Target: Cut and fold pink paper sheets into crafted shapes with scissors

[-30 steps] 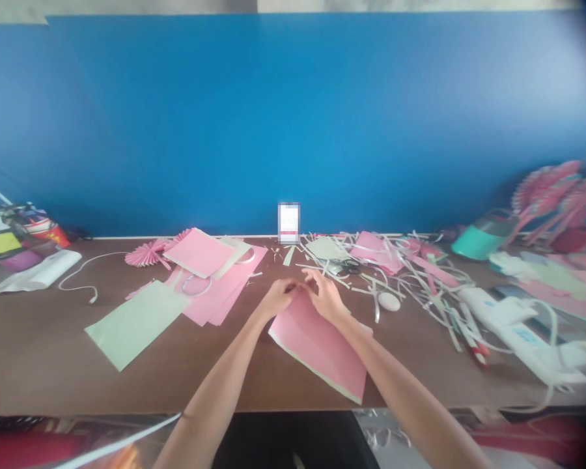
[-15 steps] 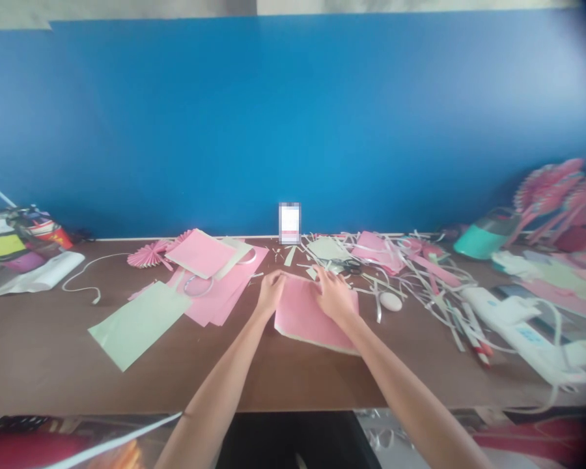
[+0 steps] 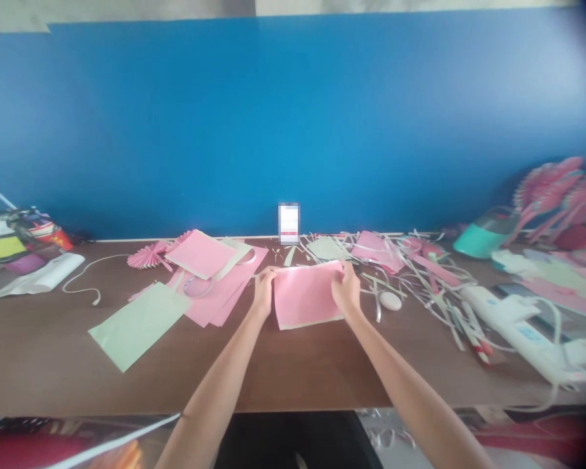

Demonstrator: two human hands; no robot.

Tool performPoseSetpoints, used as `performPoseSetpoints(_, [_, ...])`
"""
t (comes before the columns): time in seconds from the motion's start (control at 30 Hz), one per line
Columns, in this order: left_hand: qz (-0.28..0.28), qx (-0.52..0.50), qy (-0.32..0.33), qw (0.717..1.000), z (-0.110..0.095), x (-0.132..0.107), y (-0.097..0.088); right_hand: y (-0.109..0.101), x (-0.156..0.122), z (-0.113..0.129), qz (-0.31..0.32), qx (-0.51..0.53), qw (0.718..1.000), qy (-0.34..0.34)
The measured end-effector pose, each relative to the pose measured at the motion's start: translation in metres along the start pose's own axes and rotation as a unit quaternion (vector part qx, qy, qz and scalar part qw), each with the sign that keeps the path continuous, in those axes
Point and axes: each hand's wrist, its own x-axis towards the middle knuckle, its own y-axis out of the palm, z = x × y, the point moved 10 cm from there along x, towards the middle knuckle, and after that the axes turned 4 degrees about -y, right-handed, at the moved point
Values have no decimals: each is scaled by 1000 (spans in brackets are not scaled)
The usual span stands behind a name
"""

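Note:
A pink paper sheet [image 3: 306, 294] lies squarely in the middle of the brown table [image 3: 293, 365]. My left hand [image 3: 264, 291] grips its left edge near the top corner, fingers closed on the paper. My right hand [image 3: 346, 290] grips the right edge the same way. Both forearms reach in from the bottom of the view. A pile of pink sheets [image 3: 213, 281] sits just left of my left hand, and a white oval object [image 3: 390, 301] lies just right of my right hand.
A pale green sheet [image 3: 139, 322] lies at left, with a folded pink fan [image 3: 148, 255] and a white cord [image 3: 85, 283] beyond. Paper strips [image 3: 420, 277], scissors, a teal container [image 3: 481, 239], a white glue gun [image 3: 512, 329] and pink fans [image 3: 557, 189] crowd the right. A blue wall stands behind.
The pink sheet has turned from a diagonal lie to square and moved away from me. My hands went from pinching together at its far corner to gripping its left and right edges.

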Motion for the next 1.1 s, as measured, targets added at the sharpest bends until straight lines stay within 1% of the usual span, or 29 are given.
performPoseSetpoints(0.1, [74,-54,-21,996,1,3,9,-4,3,3,-13,64,997,-31])
performPoseSetpoints(0.17, [99,-65,-51,992,5,6,12,-2,4,8,5,95,994,-57])
performPoseSetpoints(0.23, [117,-58,-73,989,9,5,15,5,4,17,41,108,990,-78])
performPoseSetpoints(0.33, [150,0,-67,986,6,-2,25,23,-3,35,122,109,980,-115])
performPoseSetpoints(0.4, [199,73,-52,976,3,-11,38,35,-12,50,174,103,968,-151])
performPoseSetpoints(0.47, [243,127,-35,961,0,-19,50,45,-22,60,207,86,958,-181])
performPoseSetpoints(0.5, [256,142,-25,956,-2,-21,54,48,-26,63,214,73,956,-188])
performPoseSetpoints(0.57, [256,152,-5,955,-5,-22,56,51,-30,65,216,50,955,-196])
performPoseSetpoints(0.7, [223,141,10,965,-5,-19,53,50,-31,67,220,46,954,-198])
performPoseSetpoints(0.8, [229,138,9,964,-3,-19,55,49,-34,70,235,59,949,-202])
performPoseSetpoints(0.93, [230,158,9,960,-2,-20,56,54,-39,73,251,56,943,-211])
performPoseSetpoints(1.0, [204,179,23,962,-3,-18,53,52,-38,72,223,37,949,-218])
performPoseSetpoints(1.1, [142,214,44,965,-3,-15,44,38,-33,75,132,-6,963,-236])
